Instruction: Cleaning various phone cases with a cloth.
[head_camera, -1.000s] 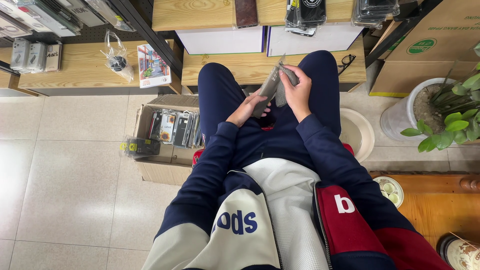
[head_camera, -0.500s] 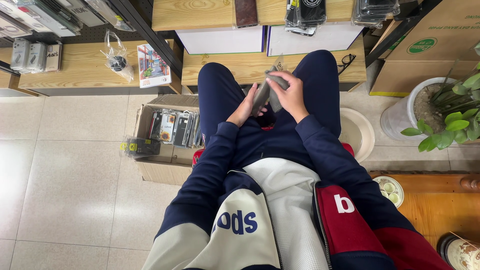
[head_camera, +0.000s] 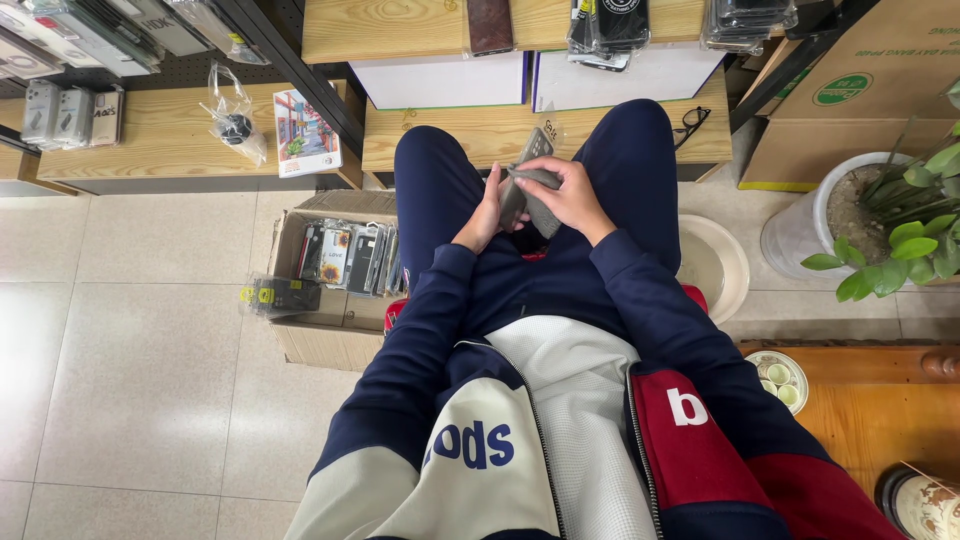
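Two hands working over the lap: left hand (head_camera: 487, 212) props up a phone (head_camera: 527, 172), fingers wrapped round its edge, and right hand (head_camera: 568, 192) has slid its grey cloth (head_camera: 540, 200) down since a second ago, fingers pinching it, so wiping's mid-stroke. Cardboard box (head_camera: 330, 335) crowds the left, potted plant (head_camera: 880, 230) the right, open floor beyond

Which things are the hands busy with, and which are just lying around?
Busy with:
left hand
right hand
grey phone case

Lying around:
cardboard box of cases
potted plant
glasses
booklet
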